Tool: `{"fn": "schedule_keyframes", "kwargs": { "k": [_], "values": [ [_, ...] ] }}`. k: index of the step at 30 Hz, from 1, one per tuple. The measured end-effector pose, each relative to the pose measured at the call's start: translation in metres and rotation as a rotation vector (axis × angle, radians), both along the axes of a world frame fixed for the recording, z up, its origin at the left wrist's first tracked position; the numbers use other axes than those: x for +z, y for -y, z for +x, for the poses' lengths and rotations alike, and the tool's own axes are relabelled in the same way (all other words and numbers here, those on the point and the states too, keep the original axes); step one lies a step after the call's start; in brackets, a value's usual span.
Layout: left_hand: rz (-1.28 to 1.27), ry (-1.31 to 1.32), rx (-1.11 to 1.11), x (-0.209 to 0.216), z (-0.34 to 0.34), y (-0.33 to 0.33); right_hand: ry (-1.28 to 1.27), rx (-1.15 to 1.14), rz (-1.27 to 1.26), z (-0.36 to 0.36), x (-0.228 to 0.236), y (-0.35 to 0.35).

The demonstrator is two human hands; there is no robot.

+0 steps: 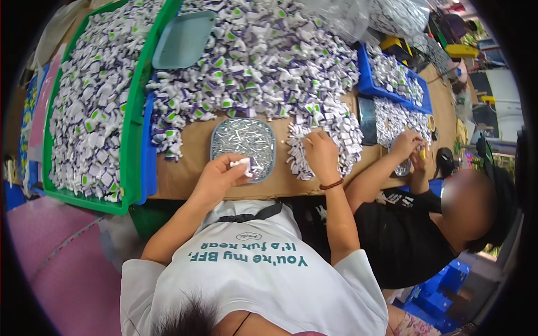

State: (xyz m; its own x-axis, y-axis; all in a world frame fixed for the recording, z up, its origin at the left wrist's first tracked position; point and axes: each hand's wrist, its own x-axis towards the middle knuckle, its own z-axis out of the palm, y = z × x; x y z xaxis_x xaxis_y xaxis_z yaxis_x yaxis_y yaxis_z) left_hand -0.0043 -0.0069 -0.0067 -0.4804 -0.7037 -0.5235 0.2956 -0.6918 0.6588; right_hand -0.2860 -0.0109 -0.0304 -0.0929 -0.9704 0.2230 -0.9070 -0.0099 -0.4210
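Observation:
Between the thumb and fingers of my left hand (219,175) is a small white plastic piece (246,163) with a bit of purple. That hand is closed over the near edge of a pale square tub (273,145) filled with short silver metal pins (241,134). To the right, my right hand (321,155), with a braided bracelet at the wrist, reaches to a pile of small white plastic parts (348,131). Its fingers are curled together, and what they grip, if anything, is hidden.
A large heap of white, purple and green pieces (252,61) covers the far table (190,168). A full green crate (131,151) stands left, a pale lid (184,40) behind. At right a co-worker's hands (408,144) work near a blue tray (367,78).

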Motion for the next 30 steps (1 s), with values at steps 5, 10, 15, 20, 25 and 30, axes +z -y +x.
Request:
{"fn": "schedule_keyframes", "kwargs": {
  "k": [5,10,15,20,25,30],
  "values": [
    [0.021,-0.061,0.0,0.001,-0.002,0.003,0.257,0.219,0.079,0.034,0.039,-0.007],
    [0.1,-0.191,-0.015,0.009,-0.003,0.01,0.617,0.379,0.244,0.062,0.046,-0.013],
    [0.129,-0.209,-0.028,0.005,-0.001,0.009,1.097,0.189,0.498,0.077,0.039,-0.017],
    [0.102,-0.151,-0.036,0.013,-0.003,0.008,1.218,0.092,0.493,0.086,0.041,-0.016],
    [0.097,-0.183,-0.039,0.01,0.0,0.008,1.28,0.123,0.472,0.091,0.042,-0.009],
    [0.123,-0.205,0.079,0.006,0.003,0.011,1.464,-0.03,0.439,0.09,0.037,-0.003]
  ]
}}
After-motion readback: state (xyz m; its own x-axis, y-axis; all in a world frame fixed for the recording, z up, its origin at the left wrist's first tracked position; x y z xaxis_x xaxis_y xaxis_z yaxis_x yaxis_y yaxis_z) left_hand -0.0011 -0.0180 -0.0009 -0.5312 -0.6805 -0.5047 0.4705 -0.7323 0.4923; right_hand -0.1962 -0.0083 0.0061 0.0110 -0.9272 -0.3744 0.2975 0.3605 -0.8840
